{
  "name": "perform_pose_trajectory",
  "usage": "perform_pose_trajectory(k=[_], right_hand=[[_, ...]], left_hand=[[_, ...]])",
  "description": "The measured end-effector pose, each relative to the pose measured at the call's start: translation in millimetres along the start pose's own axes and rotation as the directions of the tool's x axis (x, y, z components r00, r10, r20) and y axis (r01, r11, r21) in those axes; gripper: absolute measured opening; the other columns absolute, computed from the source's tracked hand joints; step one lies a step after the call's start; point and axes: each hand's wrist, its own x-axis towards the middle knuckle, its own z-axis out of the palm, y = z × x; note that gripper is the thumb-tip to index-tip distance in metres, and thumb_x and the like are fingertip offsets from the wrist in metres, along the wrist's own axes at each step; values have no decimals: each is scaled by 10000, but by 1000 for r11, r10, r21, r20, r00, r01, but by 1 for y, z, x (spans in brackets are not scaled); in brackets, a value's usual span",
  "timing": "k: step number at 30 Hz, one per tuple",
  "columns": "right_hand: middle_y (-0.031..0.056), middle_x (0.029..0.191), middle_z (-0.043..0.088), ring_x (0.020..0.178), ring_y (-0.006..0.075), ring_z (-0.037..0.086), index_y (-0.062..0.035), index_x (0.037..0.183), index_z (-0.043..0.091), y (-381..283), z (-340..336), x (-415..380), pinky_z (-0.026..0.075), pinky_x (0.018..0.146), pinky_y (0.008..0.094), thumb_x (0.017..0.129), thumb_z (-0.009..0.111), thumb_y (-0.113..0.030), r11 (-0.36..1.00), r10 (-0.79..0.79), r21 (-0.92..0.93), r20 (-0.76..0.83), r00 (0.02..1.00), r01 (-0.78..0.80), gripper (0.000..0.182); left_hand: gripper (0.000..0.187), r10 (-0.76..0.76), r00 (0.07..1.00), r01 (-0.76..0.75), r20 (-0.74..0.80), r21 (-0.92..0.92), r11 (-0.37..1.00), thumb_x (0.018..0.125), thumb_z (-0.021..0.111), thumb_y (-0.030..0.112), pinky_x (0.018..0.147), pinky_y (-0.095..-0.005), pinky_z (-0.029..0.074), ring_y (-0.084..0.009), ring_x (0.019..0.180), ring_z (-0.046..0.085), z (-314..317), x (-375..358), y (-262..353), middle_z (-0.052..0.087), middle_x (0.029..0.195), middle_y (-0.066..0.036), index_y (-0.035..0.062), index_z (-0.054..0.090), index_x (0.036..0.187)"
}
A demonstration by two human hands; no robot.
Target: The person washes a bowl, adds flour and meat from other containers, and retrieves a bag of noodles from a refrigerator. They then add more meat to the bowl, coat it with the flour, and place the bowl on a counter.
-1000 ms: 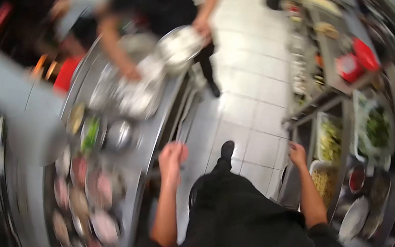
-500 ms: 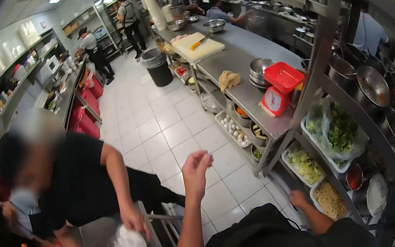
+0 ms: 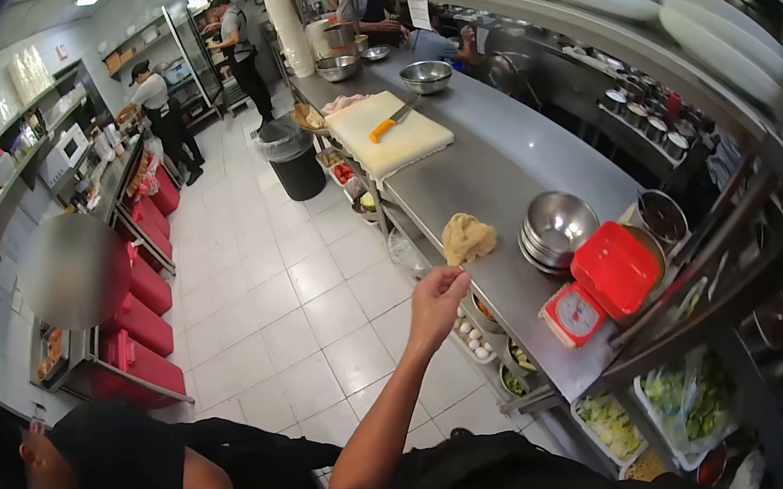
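My left hand (image 3: 440, 305) reaches forward over the floor beside the steel counter (image 3: 493, 180), its fingers curled and pressed together. What they hold, if anything, I cannot make out. Just beyond the fingertips, near the counter's edge, lies a lumpy tan mass (image 3: 468, 237) that looks like dough. Stacked steel bowls (image 3: 559, 224) stand to its right, followed by a red kitchen scale (image 3: 576, 313) with a red tray (image 3: 617, 265) on top. My right hand is out of view.
A cutting board (image 3: 386, 135) with an orange-handled knife (image 3: 387, 128) lies farther along the counter. A black bin (image 3: 290, 164) stands in the aisle. A co-worker in black (image 3: 133, 471) bends close at lower left. Egg and vegetable containers (image 3: 610, 429) fill the lower shelves.
My view has turned right and drawn closer to the counter. My left hand has moved from over the floor toward the tan mass. My right hand has left the view.
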Motion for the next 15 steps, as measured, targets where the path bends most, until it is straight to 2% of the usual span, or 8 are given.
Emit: perform_pose_trajectory(k=[4,6,9,10,11,15], right_hand=[[109,719,657,688,297,659,-163,700,712,-3,17,55,524,621,457,732,595,-248,969,-214,-145,-83,973,201,148],[106,767,683,709,302,670,-171,730,722,-11,11,74,539,640,453,734,578,-235,978,-193,-102,-119,974,182,157],[105,776,687,709,289,674,-184,732,725,-58,-14,81,538,631,450,731,583,-245,983,164,99,-75,984,-156,154],[105,776,688,709,288,675,-184,731,725,-77,-25,84,538,630,449,731,583,-245,963,236,150,-60,970,-225,154],[104,776,688,709,287,675,-185,731,725,-97,-38,87,538,630,448,731,584,-246,941,292,196,-47,955,-278,154],[103,776,688,708,283,675,-186,730,725,-165,-77,108,537,626,446,730,585,-248,846,446,338,-23,895,-413,154]], left_hand=[[262,116,986,-130,121,109,986,874,663,219,706,-289,508,-156,779,636,25,78,0,675,859,-89,-11,641,998],[286,165,965,-202,204,173,964,864,669,239,715,-311,513,-191,785,647,40,118,-3,681,868,-118,-11,643,1002],[326,222,912,-335,346,310,890,852,668,280,744,-369,519,-277,814,657,65,172,-12,677,903,-164,-4,645,1010],[335,257,888,-398,382,359,844,850,663,291,755,-391,519,-309,831,654,73,188,-15,670,926,-177,-2,646,1012],[343,290,860,-462,419,403,790,848,658,302,766,-414,518,-341,848,651,80,202,-18,664,950,-190,1,647,1014],[360,224,811,-503,540,449,738,848,642,304,792,-455,509,-394,906,627,112,249,-23,619,1033,-235,-22,645,1000]])
